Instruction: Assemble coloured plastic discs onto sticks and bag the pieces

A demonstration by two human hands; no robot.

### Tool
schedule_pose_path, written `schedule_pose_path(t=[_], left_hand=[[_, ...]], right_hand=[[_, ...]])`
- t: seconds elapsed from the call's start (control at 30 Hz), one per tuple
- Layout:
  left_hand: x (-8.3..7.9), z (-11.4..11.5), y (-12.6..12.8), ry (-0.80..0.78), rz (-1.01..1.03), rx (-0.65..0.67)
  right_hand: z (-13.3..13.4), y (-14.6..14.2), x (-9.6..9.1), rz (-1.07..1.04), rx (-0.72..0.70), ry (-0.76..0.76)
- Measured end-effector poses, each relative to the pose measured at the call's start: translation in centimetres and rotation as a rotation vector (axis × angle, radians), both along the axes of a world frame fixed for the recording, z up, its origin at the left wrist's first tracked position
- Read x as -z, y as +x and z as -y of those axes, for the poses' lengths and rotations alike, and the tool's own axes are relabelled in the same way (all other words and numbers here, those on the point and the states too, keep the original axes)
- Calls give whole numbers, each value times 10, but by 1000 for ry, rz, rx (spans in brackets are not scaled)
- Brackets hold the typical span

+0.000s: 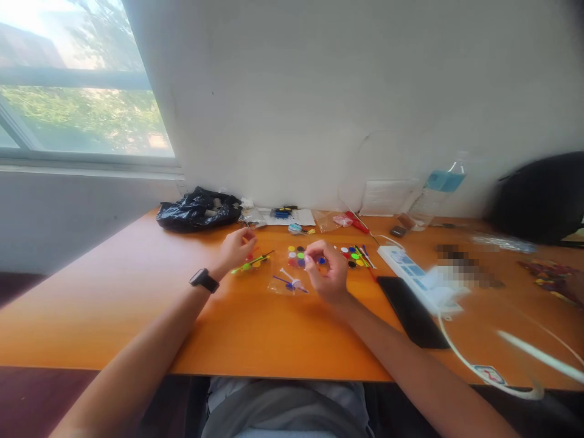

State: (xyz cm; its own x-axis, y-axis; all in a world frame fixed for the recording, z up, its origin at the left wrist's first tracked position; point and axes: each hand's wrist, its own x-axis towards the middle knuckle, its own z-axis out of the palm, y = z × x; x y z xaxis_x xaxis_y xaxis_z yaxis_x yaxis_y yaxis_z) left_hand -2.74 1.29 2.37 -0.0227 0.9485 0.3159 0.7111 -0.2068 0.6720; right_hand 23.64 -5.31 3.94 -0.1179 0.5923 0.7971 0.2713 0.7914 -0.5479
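Note:
My left hand (236,249), with a dark watch on its wrist, hovers by a small cluster of green, yellow and red plastic pieces (250,263). Its fingers are loosely bent and apart, with nothing visible in them. My right hand (329,272) is curled, thumb and forefinger brought together in a pinch; anything between them is too small to make out. Beneath and beside it lie several coloured round discs (292,256). Between my hands, a clear plastic bag (276,285) lies by blue and white stick-like pieces (294,283). More discs and sticks (353,257) lie to the right.
A black plastic bag (198,210) sits at the back left. Toward the right are a white power strip (401,261), a black phone-like slab (410,313), a white cable (460,356) and a tilted bottle (438,188). Another person's hand (575,283) shows at the right edge.

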Motion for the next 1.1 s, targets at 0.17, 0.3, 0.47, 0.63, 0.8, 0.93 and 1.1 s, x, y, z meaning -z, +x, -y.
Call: schedule_pose_path(t=[0.17, 0.3, 0.47, 0.63, 0.8, 0.93, 1.1], left_hand=[[-5, 1, -11, -212, -268, -92], [-5, 3, -10, -285, -320, -57], [-4, 2, -11, -295, -331, -29], [-1, 1, -11, -308, -322, -11], [1, 0, -12, -275, -275, -23], [1, -2, -11, -114, -175, -77], [-4, -1, -2, 160, 179, -47]], right_hand=[[-2, 1, 2, 81, -38, -9], [-6, 1, 6, 79, -27, -68], [-8, -1, 8, 166, -92, -136], [-4, 0, -2, 112, -82, -115], [-3, 1, -4, 110, -103, -116], [-2, 0, -4, 102, -99, -101], [-4, 0, -2, 127, -72, -94]])
